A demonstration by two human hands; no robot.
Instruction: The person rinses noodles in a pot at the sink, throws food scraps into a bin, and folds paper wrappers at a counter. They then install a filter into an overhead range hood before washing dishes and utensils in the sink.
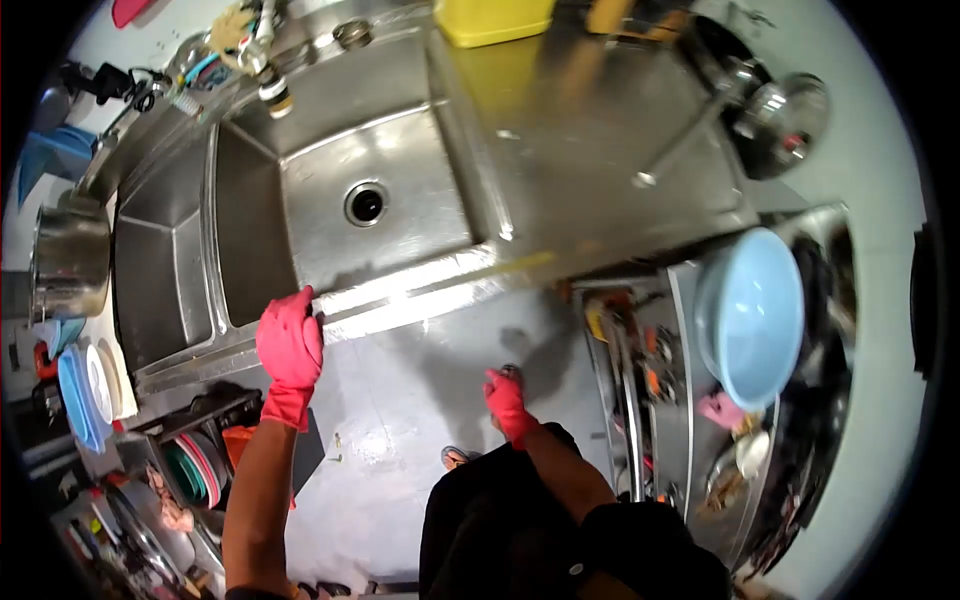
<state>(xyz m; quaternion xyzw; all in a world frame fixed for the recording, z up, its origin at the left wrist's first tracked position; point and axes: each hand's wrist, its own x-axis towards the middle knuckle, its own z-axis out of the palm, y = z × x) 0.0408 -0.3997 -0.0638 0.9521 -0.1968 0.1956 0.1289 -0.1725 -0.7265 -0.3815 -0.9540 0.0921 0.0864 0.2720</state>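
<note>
My left hand [290, 340], in a pink rubber glove, is on the front rim of the steel sink [400, 300], with its fingers curled over the edge between the two basins. The wide basin [400, 165] has nothing in it but its drain [366, 204]. My right hand [508, 395], gloved in the same pink, is closed in front of my body, over the floor and apart from the counter. A small dark grey bit shows at its fingertips, too small to make out.
A faucet [272, 90] hangs over the sink's back left. On the counter [580, 170] stand a yellow tub [492, 22] and, further right, a long-handled pan and a lid [790, 125]. A light blue basin [750, 318] sits on the right-hand shelf. Left are a steel pot [70, 262] and plates.
</note>
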